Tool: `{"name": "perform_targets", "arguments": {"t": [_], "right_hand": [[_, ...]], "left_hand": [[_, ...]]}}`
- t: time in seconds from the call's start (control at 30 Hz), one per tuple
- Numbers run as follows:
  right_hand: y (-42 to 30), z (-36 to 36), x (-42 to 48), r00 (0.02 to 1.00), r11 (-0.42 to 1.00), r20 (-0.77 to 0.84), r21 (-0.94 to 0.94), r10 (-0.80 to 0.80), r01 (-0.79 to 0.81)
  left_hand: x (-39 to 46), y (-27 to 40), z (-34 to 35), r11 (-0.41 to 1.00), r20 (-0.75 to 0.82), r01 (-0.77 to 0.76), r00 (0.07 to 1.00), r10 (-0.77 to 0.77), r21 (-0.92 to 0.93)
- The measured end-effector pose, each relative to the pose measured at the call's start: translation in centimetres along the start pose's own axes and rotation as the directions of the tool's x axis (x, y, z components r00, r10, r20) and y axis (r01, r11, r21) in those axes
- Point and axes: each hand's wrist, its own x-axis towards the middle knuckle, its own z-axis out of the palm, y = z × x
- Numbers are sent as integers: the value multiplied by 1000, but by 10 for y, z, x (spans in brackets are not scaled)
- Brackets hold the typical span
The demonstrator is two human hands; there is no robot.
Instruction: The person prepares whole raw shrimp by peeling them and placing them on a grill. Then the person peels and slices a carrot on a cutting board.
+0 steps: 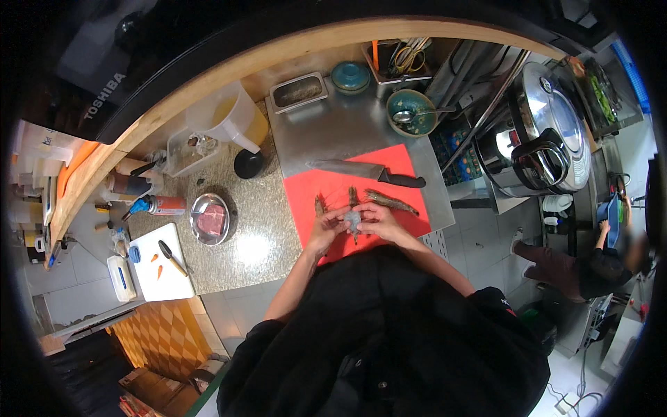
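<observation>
Over a red cutting board (307, 229), my left hand (328, 229) and my right hand (378, 221) meet around the grey, partly peeled body of a prawn (353, 221), pinching it from both sides. The prawn's head end (353, 195) points away from me and its tail shows near my body. A whole prawn (391, 201) lies just beyond my right hand, and another prawn (319, 205) lies by my left fingertips, partly covered. A chef's knife (365, 171) with a black handle rests across the far part of the board.
Left of the board are a steel bowl with red meat (210, 219), a black cup (249, 163), a plastic jug (229, 120) and a white board with a small knife (172, 258). Behind stand a green bowl with a spoon (411, 113) and a steel tray (298, 93). A person works far right.
</observation>
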Motion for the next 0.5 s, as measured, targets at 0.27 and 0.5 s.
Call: {"name": "perform_targets", "arguments": {"t": [0.27, 0.5], "right_hand": [[0, -3, -2, 1000, 1000, 21, -24, 14, -14], [26, -13, -1, 995, 932, 95, 357, 27, -60]], "left_hand": [[-7, -12, 7, 986, 2, -17, 1000, 18, -165], [-15, -24, 15, 929, -15, 22, 999, -30, -370]]}}
